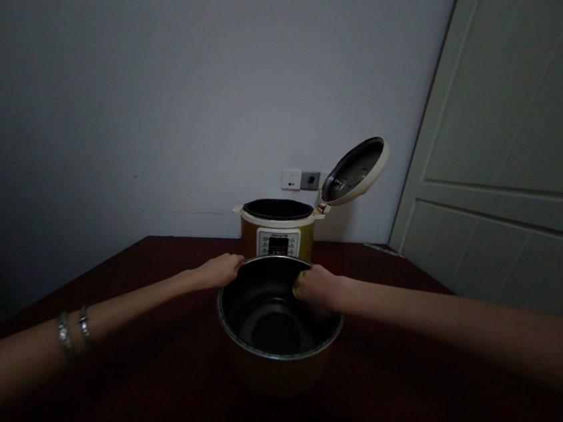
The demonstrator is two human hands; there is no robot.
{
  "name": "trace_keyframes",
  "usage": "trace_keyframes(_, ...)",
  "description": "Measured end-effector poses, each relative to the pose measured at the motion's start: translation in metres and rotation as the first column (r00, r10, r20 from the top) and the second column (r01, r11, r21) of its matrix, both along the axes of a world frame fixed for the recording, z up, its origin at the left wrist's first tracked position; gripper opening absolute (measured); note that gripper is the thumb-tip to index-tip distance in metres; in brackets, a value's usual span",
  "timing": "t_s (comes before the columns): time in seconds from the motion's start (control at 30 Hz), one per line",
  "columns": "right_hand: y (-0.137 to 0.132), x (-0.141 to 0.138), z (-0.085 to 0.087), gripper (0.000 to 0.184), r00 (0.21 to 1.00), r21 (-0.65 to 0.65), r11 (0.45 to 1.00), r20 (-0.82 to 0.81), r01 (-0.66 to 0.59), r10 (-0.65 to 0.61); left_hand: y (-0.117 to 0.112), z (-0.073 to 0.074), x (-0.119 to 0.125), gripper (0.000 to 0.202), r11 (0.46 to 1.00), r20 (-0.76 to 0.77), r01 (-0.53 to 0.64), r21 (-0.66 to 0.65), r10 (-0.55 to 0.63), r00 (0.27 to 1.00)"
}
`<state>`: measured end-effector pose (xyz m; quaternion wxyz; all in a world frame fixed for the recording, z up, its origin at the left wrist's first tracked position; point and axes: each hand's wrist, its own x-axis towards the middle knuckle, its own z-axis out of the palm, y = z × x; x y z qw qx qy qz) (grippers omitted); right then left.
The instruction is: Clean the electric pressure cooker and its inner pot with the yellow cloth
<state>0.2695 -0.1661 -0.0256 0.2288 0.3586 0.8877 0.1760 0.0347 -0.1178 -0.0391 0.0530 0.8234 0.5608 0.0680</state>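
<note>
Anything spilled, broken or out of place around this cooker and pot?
Nothing stands out. The cooker has its lid raised and the pot is in front of it; no spill or damage shows, though dimness may hide marks.

2 hands (pixel 223 271), 1 pot (pixel 279 305), 1 yellow-green bit (pixel 297 284) (mostly hidden, no clue what); 1 cooker (pixel 249 236), 1 lid (pixel 356 172); 2 bracelets (pixel 64 334), nice; 2 wall plates (pixel 291 179), 1 control panel (pixel 263 242); also 1 door (pixel 513 114), 1 counter (pixel 144 371)
</note>
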Motion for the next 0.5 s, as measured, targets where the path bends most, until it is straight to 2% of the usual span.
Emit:
trace_keyframes(0.03, -0.007, -0.002, 0.001, 0.015, 0.996, -0.125, 0.988, 0.030, 0.089, -0.086, 0.000, 0.000, 0.000, 0.030, 1.000, 0.028, 0.002, -0.007, -0.001, 1.000)
trace_keyframes(0.07, -0.012, -0.006, 0.001, 0.017, 0.986, -0.266, 0.950, 0.069, 0.162, -0.149, 0.001, -0.001, 0.000, 0.030, 1.000, 0.047, 0.001, -0.010, 0.000, 0.999)
trace_keyframes(0.13, -0.019, -0.020, -0.003, 0.020, 0.974, -0.546, 0.808, 0.091, 0.224, -0.208, 0.001, -0.002, 0.000, 0.031, 1.000, 0.078, -0.013, -0.010, 0.014, 0.997)
trace_keyframes(0.2, -0.023, -0.040, -0.012, 0.022, 0.963, -0.730, 0.665, -0.032, 0.159, -0.266, 0.002, -0.003, 0.001, 0.032, 1.000, 0.109, -0.026, -0.010, 0.027, 0.994)
trace_keyframes(0.23, -0.023, -0.051, -0.018, 0.023, 0.932, -0.775, 0.622, -0.132, 0.116, -0.337, 0.003, -0.004, 0.001, 0.032, 0.999, 0.128, -0.031, -0.011, 0.032, 0.991)
trace_keyframes(0.27, -0.023, -0.061, -0.023, 0.023, 0.865, -0.803, 0.592, -0.245, 0.073, -0.439, 0.004, -0.005, 0.001, 0.032, 0.999, 0.145, -0.035, -0.012, 0.037, 0.989)
trace_keyframes(0.3, -0.021, -0.072, -0.027, 0.022, 0.748, -0.829, 0.559, -0.354, 0.027, -0.561, 0.004, -0.006, 0.001, 0.031, 0.999, 0.159, -0.042, -0.010, 0.043, 0.986)
trace_keyframes(0.33, -0.018, -0.081, -0.031, 0.022, 0.574, -0.858, 0.512, -0.435, -0.030, -0.694, 0.005, -0.007, 0.000, 0.031, 0.999, 0.171, -0.050, -0.006, 0.050, 0.984)
trace_keyframes(0.4, -0.008, -0.094, -0.034, 0.019, 0.155, -0.886, 0.424, -0.453, -0.188, -0.878, 0.006, -0.009, 0.000, 0.030, 0.998, 0.191, -0.060, 0.003, 0.059, 0.980)
trace_keyframes(0.43, -0.002, -0.099, -0.033, 0.018, -0.012, -0.874, 0.413, -0.424, -0.258, -0.906, 0.007, -0.009, -0.001, 0.031, 0.998, 0.200, -0.062, 0.003, 0.060, 0.978)
trace_keyframes(0.47, 0.004, -0.102, -0.031, 0.017, -0.128, -0.854, 0.424, -0.404, -0.301, -0.906, 0.007, -0.010, -0.001, 0.031, 0.998, 0.207, -0.057, 0.002, 0.056, 0.977)
trace_keyframes(0.5, 0.009, -0.103, -0.029, 0.015, -0.192, -0.842, 0.443, -0.401, -0.308, -0.896, 0.008, -0.010, -0.001, 0.032, 0.999, 0.212, -0.051, 0.000, 0.050, 0.976)
